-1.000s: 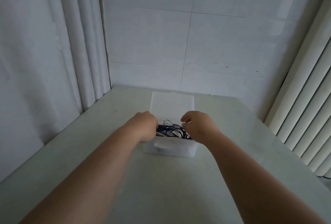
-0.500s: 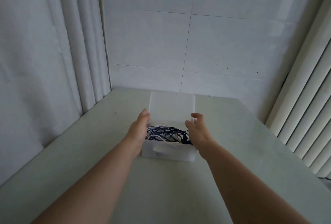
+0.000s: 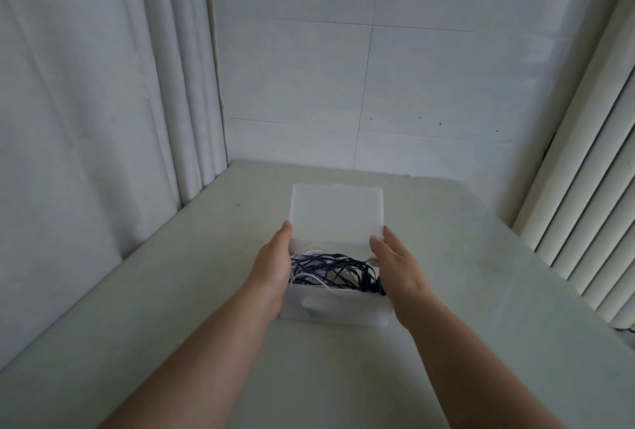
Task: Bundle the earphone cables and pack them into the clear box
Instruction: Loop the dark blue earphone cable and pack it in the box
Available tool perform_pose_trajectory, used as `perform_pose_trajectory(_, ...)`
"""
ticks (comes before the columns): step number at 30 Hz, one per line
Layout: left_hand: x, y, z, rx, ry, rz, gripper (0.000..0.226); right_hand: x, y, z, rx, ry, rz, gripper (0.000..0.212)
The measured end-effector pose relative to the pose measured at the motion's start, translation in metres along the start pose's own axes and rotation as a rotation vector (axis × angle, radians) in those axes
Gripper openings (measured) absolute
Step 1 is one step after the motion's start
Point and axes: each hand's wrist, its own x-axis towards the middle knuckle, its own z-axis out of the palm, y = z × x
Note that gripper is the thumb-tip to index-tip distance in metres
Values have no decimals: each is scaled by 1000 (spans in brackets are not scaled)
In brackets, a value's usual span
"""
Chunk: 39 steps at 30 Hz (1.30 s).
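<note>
A clear plastic box [image 3: 335, 306] stands on the table in front of me, its hinged lid [image 3: 336, 212] tipped up and back. Inside lies a tangle of dark blue and white earphone cables [image 3: 330, 269]. My left hand [image 3: 273, 262] is flat against the box's left side, fingers straight, fingertips at the lid's lower left corner. My right hand [image 3: 398, 265] is spread by the box's right side, its fingertips at the lid's lower right corner. Neither hand holds a cable.
The pale table [image 3: 481, 308] runs back to a tiled wall. White curtains hang along the left. A ribbed white radiator or blind [image 3: 591, 222] stands close on the right.
Both hands came out of the box, where they were pressing on the cables, opened, and moved forward along its sides to the lid's lower corners.
</note>
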Motion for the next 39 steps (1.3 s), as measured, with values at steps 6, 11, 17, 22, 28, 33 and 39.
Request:
perform_pose_trajectory(6, -10, 2, -1, -63, 34, 19, 50, -23, -13, 2, 142, 124, -48, 32)
perform_pose_trajectory(11, -2, 1, -1, -89, -10, -6, 53, -19, -14, 3, 140, 126, 62, 46)
perform_pose_trajectory(17, -1, 1, 0, -117, -9, 3, 45, -17, -14, 1, 136, 133, 59, 42)
perform_pose_trajectory(22, -1, -1, -2, -185, 33, 43, 57, -20, -16, 1, 214, 127, 99, 33)
perform_pose_trajectory(28, -13, 7, -3, -220, -65, 46, 6, -24, -12, -3, 356, 111, 110, 15)
perform_pose_trajectory(33, -24, 13, -16, 53, -181, 153, 26, -22, -7, -18, 300, -30, 62, 33)
perform_pose_trajectory(39, -23, 14, -42, 400, -330, 117, 70, -29, -17, -39, 31, -128, 84, 37)
